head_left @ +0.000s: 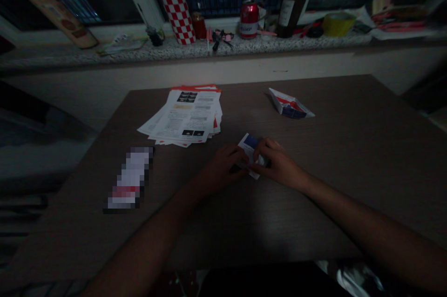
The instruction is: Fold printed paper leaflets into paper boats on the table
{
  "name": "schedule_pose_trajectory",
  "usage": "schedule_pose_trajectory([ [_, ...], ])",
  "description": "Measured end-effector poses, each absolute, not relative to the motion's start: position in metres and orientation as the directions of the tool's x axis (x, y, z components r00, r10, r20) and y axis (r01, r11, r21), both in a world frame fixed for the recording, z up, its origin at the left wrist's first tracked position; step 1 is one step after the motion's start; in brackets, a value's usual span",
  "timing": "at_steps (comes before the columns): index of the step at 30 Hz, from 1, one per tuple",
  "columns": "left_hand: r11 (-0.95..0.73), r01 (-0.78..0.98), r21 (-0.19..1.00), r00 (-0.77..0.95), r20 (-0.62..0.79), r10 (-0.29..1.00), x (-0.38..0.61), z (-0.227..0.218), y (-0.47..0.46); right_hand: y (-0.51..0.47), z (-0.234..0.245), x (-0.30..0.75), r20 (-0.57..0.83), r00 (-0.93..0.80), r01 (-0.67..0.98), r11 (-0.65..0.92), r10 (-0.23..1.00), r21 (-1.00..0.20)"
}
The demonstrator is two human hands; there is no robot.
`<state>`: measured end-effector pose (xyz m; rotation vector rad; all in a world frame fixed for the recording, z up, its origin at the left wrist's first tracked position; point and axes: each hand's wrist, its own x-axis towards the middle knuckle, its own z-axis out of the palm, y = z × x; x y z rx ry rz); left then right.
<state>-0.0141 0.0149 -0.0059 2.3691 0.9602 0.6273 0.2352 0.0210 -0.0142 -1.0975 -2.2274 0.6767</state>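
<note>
Both my hands meet at the middle of a dark wooden table (314,213). My left hand (223,166) and my right hand (277,163) pinch a small folded sheet of white and blue paper (249,148) from either side, pressing it against the tabletop. Fingers of both hands are closed on the paper's edges, and part of the paper is hidden under them.
A stack of printed leaflets (186,115) lies at the back left of the table. A folded paper piece (290,105) sits at the back right. A blurred rectangular item (130,178) lies at the left. The stone ledge (139,52) behind holds a red can (249,19), a dark bottle (291,8), a checkered bottle (176,6) and a tape roll (337,23).
</note>
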Motion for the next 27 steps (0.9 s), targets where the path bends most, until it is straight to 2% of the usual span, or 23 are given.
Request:
schedule_pose_trajectory([
  [5, -0.641, 0.479, 0.600, 0.649, 0.250, 0.719, -0.014, -0.006, 0.015, 0.022, -0.010, 0.240, 0.276, -0.575, 0.459, 0.582, 0.771, -0.671],
  [11, -0.631, 0.484, 0.607, 0.654, 0.228, 0.721, -0.015, -0.004, 0.014, 0.022, -0.013, 0.239, 0.294, -0.533, 0.471, 0.567, 0.793, -0.676],
  [19, -0.670, 0.473, 0.573, 0.682, 0.243, 0.689, -0.017, -0.011, 0.017, 0.027, -0.006, 0.249, 0.293, -0.553, 0.406, 0.560, 0.780, -0.722],
  [27, -0.702, 0.480, 0.527, 0.699, 0.254, 0.668, -0.020, -0.006, 0.015, 0.032, -0.001, 0.262, 0.313, -0.644, 0.354, 0.635, 0.698, -0.687],
])
